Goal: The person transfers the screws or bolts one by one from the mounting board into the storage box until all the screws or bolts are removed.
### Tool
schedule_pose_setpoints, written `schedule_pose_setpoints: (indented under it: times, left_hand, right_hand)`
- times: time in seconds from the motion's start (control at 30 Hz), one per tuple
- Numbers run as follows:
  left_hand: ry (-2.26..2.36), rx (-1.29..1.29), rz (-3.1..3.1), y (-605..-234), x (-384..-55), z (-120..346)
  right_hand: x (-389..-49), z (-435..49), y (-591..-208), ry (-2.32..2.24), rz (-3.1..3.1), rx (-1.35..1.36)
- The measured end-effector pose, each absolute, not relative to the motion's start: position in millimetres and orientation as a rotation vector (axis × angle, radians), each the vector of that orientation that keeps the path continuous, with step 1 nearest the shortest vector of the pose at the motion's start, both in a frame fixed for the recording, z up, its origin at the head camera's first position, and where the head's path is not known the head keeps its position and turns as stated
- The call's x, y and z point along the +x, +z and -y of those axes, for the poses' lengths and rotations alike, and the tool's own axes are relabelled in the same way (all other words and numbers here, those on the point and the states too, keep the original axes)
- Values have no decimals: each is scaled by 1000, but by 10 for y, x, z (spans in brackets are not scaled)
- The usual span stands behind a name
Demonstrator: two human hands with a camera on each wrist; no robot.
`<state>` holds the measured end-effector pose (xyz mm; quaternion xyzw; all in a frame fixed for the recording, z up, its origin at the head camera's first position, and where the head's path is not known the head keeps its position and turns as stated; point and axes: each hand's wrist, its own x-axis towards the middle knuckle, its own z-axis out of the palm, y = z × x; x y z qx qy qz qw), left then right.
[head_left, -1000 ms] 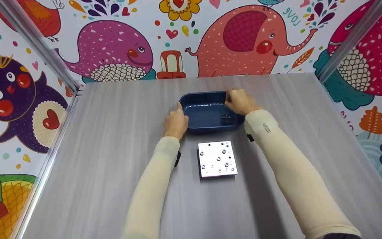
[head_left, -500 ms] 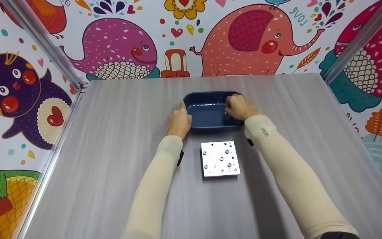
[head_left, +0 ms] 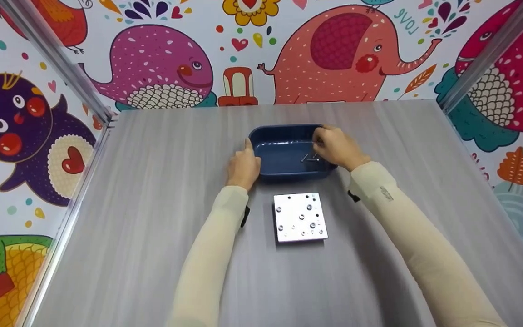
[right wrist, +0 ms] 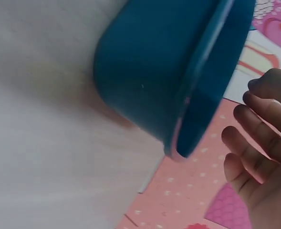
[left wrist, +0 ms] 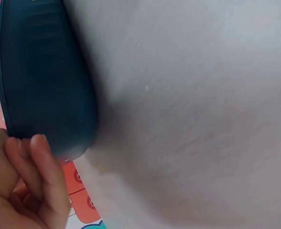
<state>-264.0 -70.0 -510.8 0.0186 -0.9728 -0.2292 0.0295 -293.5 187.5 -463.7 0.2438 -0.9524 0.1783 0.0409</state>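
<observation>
A deep blue plastic bin (head_left: 284,175) stands on the table, several small screws (head_left: 311,159) lying inside toward its right end. My left hand (head_left: 244,169) holds the bin's left end, index finger pointing along the outer wall; in the left wrist view its fingertips (left wrist: 39,139) meet the wall. Over the bin's right end is my right hand (head_left: 339,145), fingers bent, thumb and index tips close together. I cannot tell whether a small screw is between them. The right wrist view shows the other fingers (right wrist: 245,143) loosely curved beside the rim.
In front of the bin lies a square silver metal plate (head_left: 295,231) with several holes and bolt heads. The grey wood-grain table (head_left: 152,218) ends at a printed wall (head_left: 248,54) behind. Metal frame posts (head_left: 64,59) edge the sides.
My right hand reached down into the bin over the screws, then drew back to the right and uncovered them, now lying differently. My left hand stays on the bin's left end.
</observation>
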Motion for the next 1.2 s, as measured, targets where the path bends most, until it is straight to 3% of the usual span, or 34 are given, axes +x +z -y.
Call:
schedule_pose_setpoints:
  times: [0.63, 1.2]
  left_hand:
    - [-712, 42, 2974, -5126, -2634, 721]
    - [-747, 39, 2981, -5116, -2633, 709]
  right_hand:
    - [-1849, -2181, -4304, 395, 2559, 963]
    - [-1198, -2098, -4776, 525, 2458, 1125]
